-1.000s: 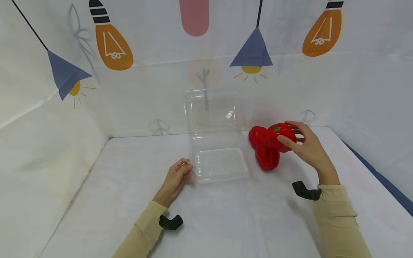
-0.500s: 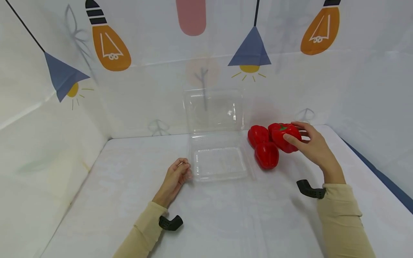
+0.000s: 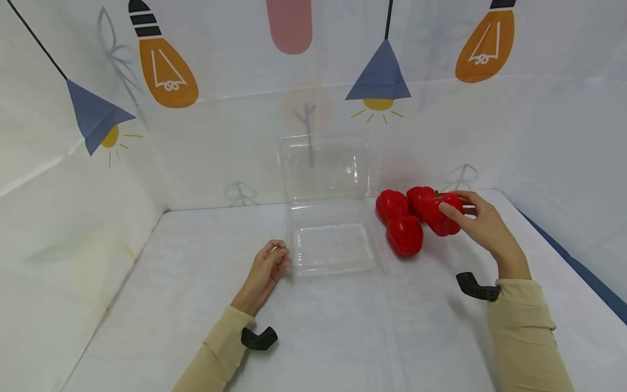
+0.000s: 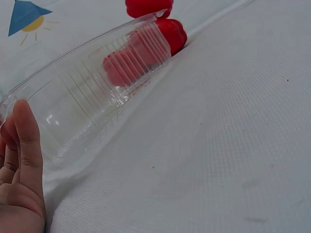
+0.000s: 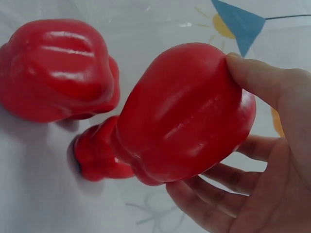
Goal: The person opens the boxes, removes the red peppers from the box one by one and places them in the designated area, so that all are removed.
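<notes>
My right hand [image 3: 482,220] holds a red bell pepper [image 3: 444,213] between thumb and fingers, its green stem at the top. In the right wrist view this pepper [image 5: 189,116] hides part of the palm side of the fingers. Just left of it, other red peppers rest on the table: one at the front [image 3: 405,236], one at the back left [image 3: 391,204], and one partly hidden behind the held pepper [image 3: 418,198]. My left hand [image 3: 264,272] pinches the left rim of a hinged clear plastic container [image 3: 338,268], whose lid [image 3: 325,169] stands raised at the back.
A white cloth covers the table [image 3: 333,332]. Behind it rises a white sheet [image 3: 235,141] printed with lamps and bulbs, close behind the lid. Another sheet [image 3: 59,261] borders the left side. Dark wrist devices [image 3: 258,338] sit at both cuffs.
My right hand has moved right and slightly nearer with its pepper, which has tipped so the stem points up. More of the pepper behind shows. The left hand and container have stayed put.
</notes>
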`<state>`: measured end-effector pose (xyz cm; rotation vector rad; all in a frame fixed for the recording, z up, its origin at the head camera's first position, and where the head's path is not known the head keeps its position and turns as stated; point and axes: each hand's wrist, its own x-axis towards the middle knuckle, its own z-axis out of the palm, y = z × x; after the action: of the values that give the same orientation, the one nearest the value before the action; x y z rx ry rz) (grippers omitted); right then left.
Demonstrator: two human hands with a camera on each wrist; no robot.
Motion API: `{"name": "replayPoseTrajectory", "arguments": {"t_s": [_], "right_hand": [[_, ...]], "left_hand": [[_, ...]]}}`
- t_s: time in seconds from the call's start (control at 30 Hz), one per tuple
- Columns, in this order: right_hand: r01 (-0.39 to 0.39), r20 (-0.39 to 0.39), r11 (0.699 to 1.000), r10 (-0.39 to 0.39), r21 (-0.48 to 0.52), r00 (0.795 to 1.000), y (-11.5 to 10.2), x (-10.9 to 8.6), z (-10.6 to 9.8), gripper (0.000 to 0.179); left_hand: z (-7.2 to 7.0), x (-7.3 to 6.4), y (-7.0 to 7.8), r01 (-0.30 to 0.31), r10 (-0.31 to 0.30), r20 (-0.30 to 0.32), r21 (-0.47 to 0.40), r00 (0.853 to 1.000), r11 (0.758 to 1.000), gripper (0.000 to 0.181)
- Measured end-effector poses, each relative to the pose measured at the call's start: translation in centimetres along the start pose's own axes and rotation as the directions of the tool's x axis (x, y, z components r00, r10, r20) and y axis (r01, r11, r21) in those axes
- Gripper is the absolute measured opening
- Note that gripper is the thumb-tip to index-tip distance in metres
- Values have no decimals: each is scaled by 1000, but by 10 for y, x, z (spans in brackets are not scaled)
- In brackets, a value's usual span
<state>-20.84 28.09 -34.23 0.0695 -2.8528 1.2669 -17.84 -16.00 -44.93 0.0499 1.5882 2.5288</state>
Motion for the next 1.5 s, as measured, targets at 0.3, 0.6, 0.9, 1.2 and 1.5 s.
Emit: {"name": "replayPoseTrajectory", "arguments": {"t_s": [0.3,0.6,0.9,1.2,1.5], "right_hand": [[-98,92,995,101,-35,991,11,5,-1,84],[-150,164,985,163,-88,973,20,9,1,90],[-163,173,980,182,-116,968,25,11,3,90],[-169,183,978,189,-121,965,30,12,5,92],[-178,202,976,201,-125,959,32,13,6,91]], "left_hand": [[0,-1,2,12,-12,18,1,1000,1000,6],[0,-1,3,26,-26,22,10,999,1000,5],[-2,-1,2,24,-24,35,-1,999,1000,5],[-2,-1,1,23,-23,42,4,999,1000,6],[-1,0,2,28,-28,46,10,999,1000,7]]}}
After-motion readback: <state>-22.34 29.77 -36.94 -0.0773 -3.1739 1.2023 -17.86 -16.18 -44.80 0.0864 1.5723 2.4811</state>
